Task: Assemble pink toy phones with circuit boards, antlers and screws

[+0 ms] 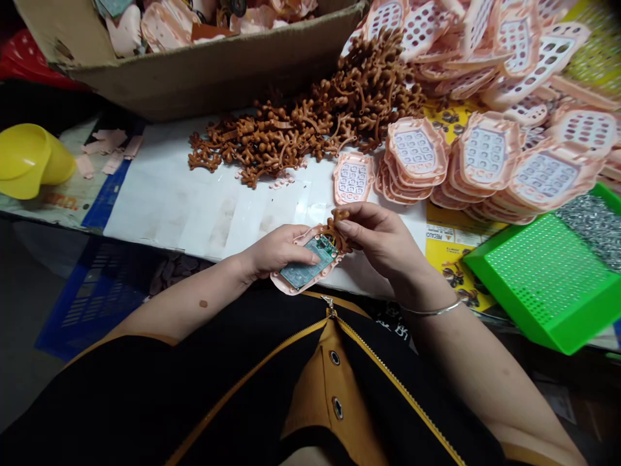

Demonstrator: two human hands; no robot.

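My left hand (276, 251) grips a pink toy phone shell (306, 270) near the table's front edge, thumb lying across the green circuit board (310, 262) set inside it. My right hand (378, 236) pinches a small brown plastic piece (338, 226) against the shell's upper end. Just beyond my hands a single pink keypad shell (353, 178) lies face up on the white sheet (194, 207). A heap of brown plastic sprue pieces (310, 123) stretches behind it.
Stacks of pink keypad shells (485, 162) fill the right side. A green perforated tray (548, 278) with metal screws (596, 226) sits at the right front. A cardboard box (204, 65) of pink parts stands at the back; a yellow scoop (29, 158) is at the left.
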